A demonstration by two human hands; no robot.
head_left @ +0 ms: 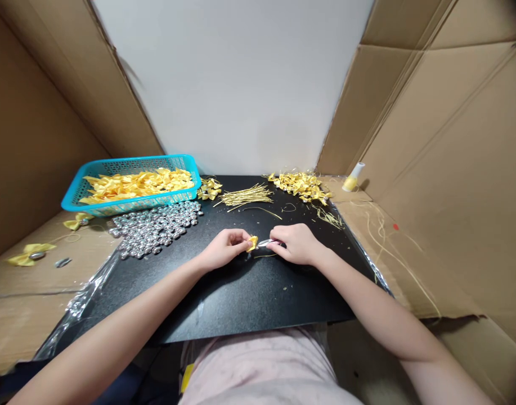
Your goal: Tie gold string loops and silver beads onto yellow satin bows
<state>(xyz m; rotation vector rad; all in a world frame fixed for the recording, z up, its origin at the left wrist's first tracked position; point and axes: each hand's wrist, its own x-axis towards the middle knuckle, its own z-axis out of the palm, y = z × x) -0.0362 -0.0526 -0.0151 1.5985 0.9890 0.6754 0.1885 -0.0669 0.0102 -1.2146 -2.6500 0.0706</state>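
At the centre of the frame, over a black tabletop (241,304): left hand (229,247), thumb and fingers pinched on one small yellow bow (252,243); right hand (295,243), fingers curled closed around a slim silver tool (264,243), its tip pointing left toward the bow, contact between the two too small to tell. Just below them, one short yellow thread (265,256), lying flat. Left of centre: one blue plastic basket (173,197), perforated walls, holding a heap of yellow ribbon pieces (139,184). Directly below the basket: one spread of shiny silver beads (156,228), many, loosely massed. Right of the basket, just beside it: one small cluster of bows (209,189). Upper middle of the tabletop: one bundle of gold strands (247,196), laid roughly side by side; below it, one curved single strand (264,211). Farther right, at the far edge: one pile of finished-looking bows (300,184), yellow with silver parts; near it, a tangle of pale offcuts (330,218). Right of the frame, on cardboard: one white cone (353,178) wound with yellow thread, upright but leaning; long loose string (403,264) below. Left of the frame, on cardboard: two loose bows (27,255), well apart from the hands, and one silver oval piece (62,262).
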